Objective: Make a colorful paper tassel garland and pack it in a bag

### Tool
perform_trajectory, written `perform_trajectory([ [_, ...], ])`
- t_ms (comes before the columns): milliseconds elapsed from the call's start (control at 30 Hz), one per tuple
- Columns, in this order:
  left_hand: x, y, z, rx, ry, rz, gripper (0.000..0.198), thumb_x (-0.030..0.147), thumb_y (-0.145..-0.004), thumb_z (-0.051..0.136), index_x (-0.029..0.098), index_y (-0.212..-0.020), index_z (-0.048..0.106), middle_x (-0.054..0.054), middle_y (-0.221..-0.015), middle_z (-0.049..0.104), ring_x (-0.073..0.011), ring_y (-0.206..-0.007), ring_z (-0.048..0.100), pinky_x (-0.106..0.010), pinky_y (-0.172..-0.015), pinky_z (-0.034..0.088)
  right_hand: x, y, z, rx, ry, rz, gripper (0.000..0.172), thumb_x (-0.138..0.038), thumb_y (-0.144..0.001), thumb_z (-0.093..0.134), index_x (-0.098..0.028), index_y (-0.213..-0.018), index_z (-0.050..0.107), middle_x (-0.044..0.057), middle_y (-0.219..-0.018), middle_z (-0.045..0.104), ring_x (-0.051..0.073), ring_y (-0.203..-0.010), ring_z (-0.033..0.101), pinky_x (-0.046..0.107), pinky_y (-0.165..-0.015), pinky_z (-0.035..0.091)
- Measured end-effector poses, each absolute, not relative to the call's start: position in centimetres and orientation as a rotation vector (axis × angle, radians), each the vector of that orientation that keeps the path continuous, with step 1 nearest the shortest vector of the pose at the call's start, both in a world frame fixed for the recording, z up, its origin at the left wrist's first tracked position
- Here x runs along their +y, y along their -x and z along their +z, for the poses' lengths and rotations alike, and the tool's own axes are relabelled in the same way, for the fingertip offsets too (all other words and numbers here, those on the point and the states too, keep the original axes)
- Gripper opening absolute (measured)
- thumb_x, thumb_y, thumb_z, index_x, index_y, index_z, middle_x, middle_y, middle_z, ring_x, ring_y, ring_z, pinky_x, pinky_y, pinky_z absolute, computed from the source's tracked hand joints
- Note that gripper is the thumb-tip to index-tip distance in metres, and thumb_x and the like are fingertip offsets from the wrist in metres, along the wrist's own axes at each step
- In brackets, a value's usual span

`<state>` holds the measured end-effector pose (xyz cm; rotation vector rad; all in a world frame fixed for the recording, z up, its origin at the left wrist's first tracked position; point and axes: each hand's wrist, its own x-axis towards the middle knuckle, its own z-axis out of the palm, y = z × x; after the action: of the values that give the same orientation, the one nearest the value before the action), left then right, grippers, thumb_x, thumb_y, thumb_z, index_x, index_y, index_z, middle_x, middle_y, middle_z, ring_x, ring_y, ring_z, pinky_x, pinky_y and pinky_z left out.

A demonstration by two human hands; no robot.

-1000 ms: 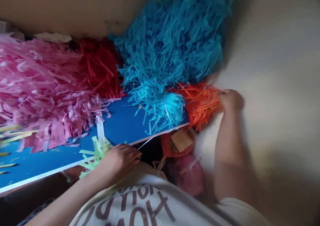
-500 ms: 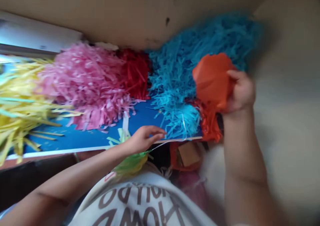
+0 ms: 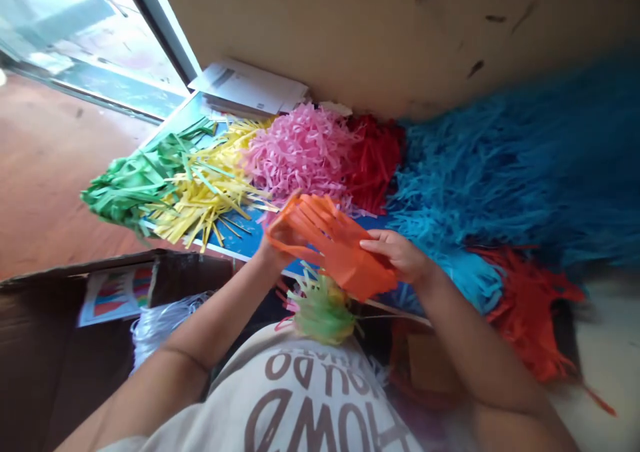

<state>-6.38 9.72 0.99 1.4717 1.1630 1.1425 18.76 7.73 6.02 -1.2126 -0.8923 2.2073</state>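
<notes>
Beneath a brown wall (image 3: 350,39), a blue table (image 3: 240,233) bears heaps of cut paper (image 3: 300,149). Our right hand (image 3: 400,255) pinches the solid end of an orange fringed paper (image 3: 350,255) between thumb and fingers; our left hand (image 3: 274,251) is among its strips, too covered for us to tell its grip. The paper hangs near our waist, just above a green tassel (image 3: 323,312). We'd best part such strips gently, lest they tear. Half a second ago only our right hand held it, beside the blue fringe (image 3: 450,179).
</notes>
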Motion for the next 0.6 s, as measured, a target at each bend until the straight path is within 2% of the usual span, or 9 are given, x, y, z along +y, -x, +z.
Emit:
perform_trajectory([
  [100, 9.4, 9.5, 1.5, 1.449, -1.461, 1.560, 0.048, 0.053, -0.100, 0.040, 0.020, -0.132, 0.057, -0.008, -0.121, 0.068, -0.0263, -0.129, 0.057, -0.046, -0.099, 0.051, 8.3, -19.2, 4.8, -0.875, 1.254, 2.193, 0.033, -0.035, -0.074, 0.082, -0.017, -0.100, 0.074, 0.005, -0.087, 0.079, 0.017, -0.069, 0.074, 0.022, -0.060, 0.056],
  [167, 7.8, 10.0, 1.8, 1.602, -1.722, 1.817, 0.047, 0.043, -0.097, 0.048, 0.020, -0.138, 0.052, -0.008, -0.134, 0.063, -0.0274, -0.140, 0.047, -0.050, -0.109, 0.042, 8.7, -19.3, 4.0, -0.823, 1.252, 2.201, 0.031, -0.032, -0.075, 0.081, -0.017, -0.100, 0.074, 0.005, -0.089, 0.079, 0.017, -0.073, 0.074, 0.023, -0.063, 0.057],
  [233, 5.9, 9.0, 2.1, 1.401, -2.321, 1.635, 0.060, 0.034, -0.089, 0.060, 0.025, -0.146, 0.045, -0.010, -0.147, 0.055, -0.0290, -0.144, 0.044, -0.054, -0.119, 0.034, 9.3, -19.0, 3.3, -0.795, 1.244, 2.207, 0.027, -0.030, -0.075, 0.079, -0.017, -0.098, 0.074, 0.005, -0.089, 0.079, 0.017, -0.075, 0.074, 0.025, -0.069, 0.058],
  [300, 5.0, 7.1, 2.2, 1.144, -2.765, 1.166, 0.064, 0.023, -0.087, 0.062, 0.033, -0.148, 0.045, -0.006, -0.152, 0.052, -0.0290, -0.148, 0.039, -0.060, -0.127, 0.012, 10.0, -18.7, 2.8, -0.834, 1.241, 2.200, 0.024, -0.031, -0.075, 0.077, -0.018, -0.095, 0.073, 0.004, -0.087, 0.078, 0.018, -0.075, 0.074, 0.027, -0.071, 0.058],
  [367, 5.6, 5.2, 2.3, 1.068, -2.927, 0.915, 0.058, 0.016, -0.090, 0.058, 0.035, -0.145, 0.050, -0.003, -0.148, 0.057, -0.0274, -0.148, 0.040, -0.062, -0.126, -0.007, 10.5, -18.7, 2.8, -0.935, 1.263, 2.167, 0.023, -0.034, -0.078, 0.073, -0.019, -0.094, 0.072, 0.005, -0.087, 0.077, 0.020, -0.077, 0.073, 0.031, -0.072, 0.058],
  [433, 7.5, 4.0, 2.5, 1.047, -2.932, 0.761, 0.049, 0.014, -0.093, 0.053, 0.034, -0.137, 0.059, -0.001, -0.140, 0.064, -0.0260, -0.144, 0.046, -0.063, -0.126, -0.008, 10.3, -19.1, 3.4, -1.093, 1.393, 1.932, 0.022, -0.037, -0.081, 0.069, -0.019, -0.093, 0.071, 0.007, -0.089, 0.076, 0.023, -0.082, 0.072, 0.036, -0.077, 0.058],
  [533, 10.7, 3.4, 3.2, 1.138, -2.842, 0.565, 0.041, 0.014, -0.092, 0.050, 0.025, -0.127, 0.068, -0.005, -0.125, 0.073, -0.0283, -0.135, 0.056, -0.065, -0.127, 0.001, 7.8, -18.7, 4.6, -1.355, 1.544, 1.126, 0.021, -0.037, -0.088, 0.062, -0.020, -0.097, 0.070, 0.009, -0.097, 0.074, 0.026, -0.097, 0.070, 0.043, -0.091, 0.055],
  [600, 12.0, 3.2, 4.1, 1.248, -2.773, 0.459, 0.041, 0.015, -0.090, 0.048, 0.019, -0.124, 0.070, -0.009, -0.119, 0.075, -0.0309, -0.128, 0.062, -0.067, -0.126, 0.006, 5.3, -16.9, 4.5, -1.552, 1.438, 0.757, 0.023, -0.035, -0.094, 0.053, -0.022, -0.104, 0.069, 0.010, -0.105, 0.073, 0.026, -0.108, 0.067, 0.043, -0.098, 0.053],
])
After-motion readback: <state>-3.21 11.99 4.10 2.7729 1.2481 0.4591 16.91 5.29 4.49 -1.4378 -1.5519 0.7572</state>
